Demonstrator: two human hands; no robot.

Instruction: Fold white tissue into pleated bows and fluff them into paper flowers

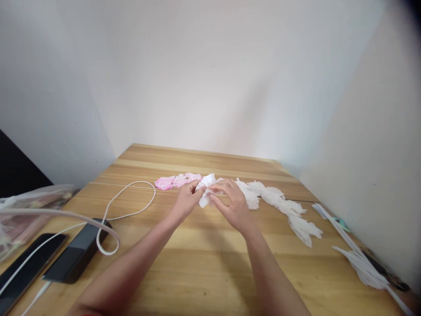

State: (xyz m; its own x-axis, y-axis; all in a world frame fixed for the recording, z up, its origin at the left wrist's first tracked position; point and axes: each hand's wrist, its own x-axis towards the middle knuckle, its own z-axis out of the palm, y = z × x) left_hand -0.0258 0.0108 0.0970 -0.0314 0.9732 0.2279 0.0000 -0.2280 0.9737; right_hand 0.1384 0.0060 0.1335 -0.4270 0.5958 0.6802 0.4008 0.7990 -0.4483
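Note:
Over the middle of the wooden table, a white tissue-paper flower (206,181) with ruffled layers is held between my two hands. My left hand (188,198) pinches it from the left side. The thumb and fingers of my right hand (230,200) close on its right edge. Behind the hands lies a row of pink-and-white paper flowers (176,180). Right of my right hand, several white paper flowers (274,196) lie in a line curving toward the front right; part of that line is hidden behind the hand.
On the left are a white cable (131,213), a dark box-shaped device (77,252), a black phone (33,263) and a clear plastic bag (29,215). Folded white paper strips (363,270) and a black-handled tool (394,281) lie along the right wall.

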